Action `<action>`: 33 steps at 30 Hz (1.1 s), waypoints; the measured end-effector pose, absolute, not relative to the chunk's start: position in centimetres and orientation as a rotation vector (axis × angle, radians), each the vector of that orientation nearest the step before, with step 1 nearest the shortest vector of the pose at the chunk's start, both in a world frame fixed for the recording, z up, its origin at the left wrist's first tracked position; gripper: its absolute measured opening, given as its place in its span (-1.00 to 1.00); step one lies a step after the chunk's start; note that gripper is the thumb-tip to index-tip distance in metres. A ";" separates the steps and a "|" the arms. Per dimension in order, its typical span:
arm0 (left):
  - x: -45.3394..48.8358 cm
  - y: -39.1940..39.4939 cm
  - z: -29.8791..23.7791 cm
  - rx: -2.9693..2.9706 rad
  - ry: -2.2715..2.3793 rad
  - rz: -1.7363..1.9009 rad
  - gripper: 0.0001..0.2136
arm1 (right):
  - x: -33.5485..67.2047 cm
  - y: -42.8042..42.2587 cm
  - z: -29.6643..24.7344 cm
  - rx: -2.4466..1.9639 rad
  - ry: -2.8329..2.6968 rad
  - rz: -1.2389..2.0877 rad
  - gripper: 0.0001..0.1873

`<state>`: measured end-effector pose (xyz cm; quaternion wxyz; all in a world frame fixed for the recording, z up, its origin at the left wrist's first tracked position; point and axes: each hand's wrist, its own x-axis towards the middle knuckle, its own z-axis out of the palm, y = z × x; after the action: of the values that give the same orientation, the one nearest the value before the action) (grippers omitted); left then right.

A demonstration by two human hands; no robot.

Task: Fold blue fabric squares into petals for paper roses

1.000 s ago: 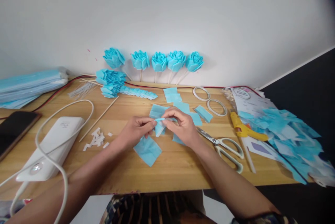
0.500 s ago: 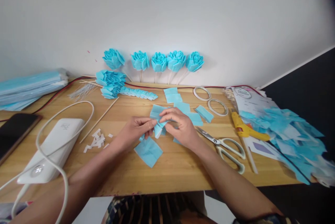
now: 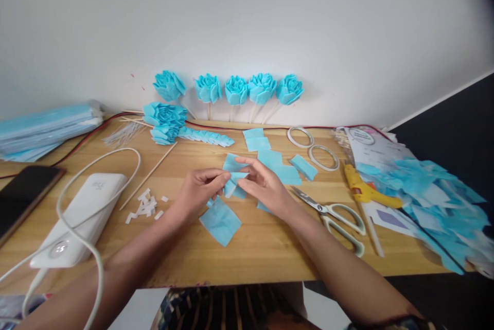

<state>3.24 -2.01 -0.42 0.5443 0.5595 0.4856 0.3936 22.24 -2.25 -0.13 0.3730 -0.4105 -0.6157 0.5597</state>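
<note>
My left hand point(image 3: 200, 190) and my right hand point(image 3: 266, 186) meet over the middle of the wooden table point(image 3: 262, 247). Both pinch a small folded blue paper piece point(image 3: 234, 181) between fingertips, the right hand's other fingers stretched out. A flat blue paper square point(image 3: 221, 222) lies on the table just below the hands. More blue squares point(image 3: 270, 157) lie behind the right hand. Several finished blue paper flowers point(image 3: 236, 89) on sticks lean against the wall.
Scissors point(image 3: 335, 215) and a yellow glue gun point(image 3: 363, 188) lie right of my hands, with two tape rings point(image 3: 322, 157) behind. A heap of blue scraps point(image 3: 428, 196) fills the right end. At left are a white power bank point(image 3: 83, 211) with cable, a phone point(image 3: 23, 196) and stacked masks point(image 3: 42, 126).
The fingers of my right hand have loosened and stretched out along the folded piece. My left hand keeps its pinch. The view has shifted slightly.
</note>
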 end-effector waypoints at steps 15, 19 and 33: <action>3.5 -2.2 -0.4 1.366 1.118 0.924 -0.73 | 21.7 -2.6 0.2 -1.090 -1.508 1.431 -0.45; 3.6 -2.2 -0.1 1.374 1.137 0.946 -0.76 | 21.6 -2.7 0.2 -1.134 -1.604 1.330 -0.44; 3.0 -1.6 -0.2 0.751 0.910 0.968 -0.61 | 22.2 -2.1 0.0 -0.814 -2.166 0.099 -0.60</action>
<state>3.01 -1.64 -0.20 0.7228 0.3401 0.4121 0.4383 22.23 -2.10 -0.01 0.4012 -0.3221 -0.8566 0.0393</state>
